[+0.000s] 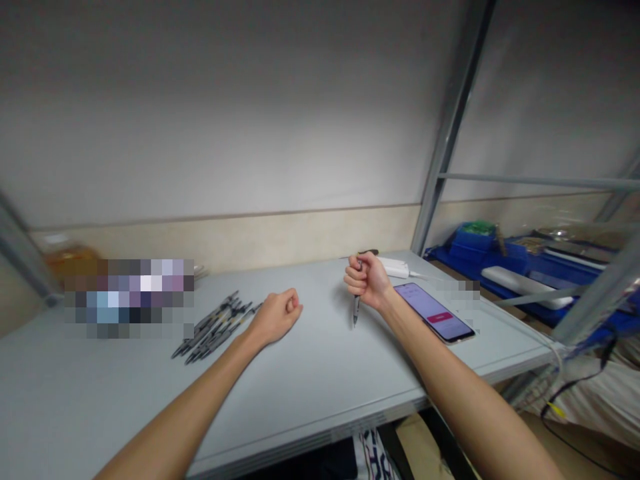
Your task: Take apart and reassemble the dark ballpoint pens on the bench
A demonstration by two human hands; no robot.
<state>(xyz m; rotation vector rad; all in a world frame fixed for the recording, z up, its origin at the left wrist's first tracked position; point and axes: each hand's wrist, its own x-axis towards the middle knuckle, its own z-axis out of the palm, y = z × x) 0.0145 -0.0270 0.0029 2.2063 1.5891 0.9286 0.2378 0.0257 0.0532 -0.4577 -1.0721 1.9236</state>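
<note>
My right hand [367, 279] is wrapped in a fist around a pen [356, 312]. The pen stands nearly upright, its tip pointing down close to the table surface; I cannot tell whether it touches. My left hand [278, 315] is curled into a fist just above the table, and nothing shows between its fingers. Beside it on the left lies a loose bundle of several grey and black pens [215, 328], roughly side by side and slanting. The left wrist partly covers the near ends on that side.
A lit phone [435, 313] lies by my right forearm on the pale table [310, 393]. Behind it are a white power strip or adapter [395, 268] and a cable. A blurred-out item [133, 293] sits at the left. Metal posts [440, 147] frame the right side.
</note>
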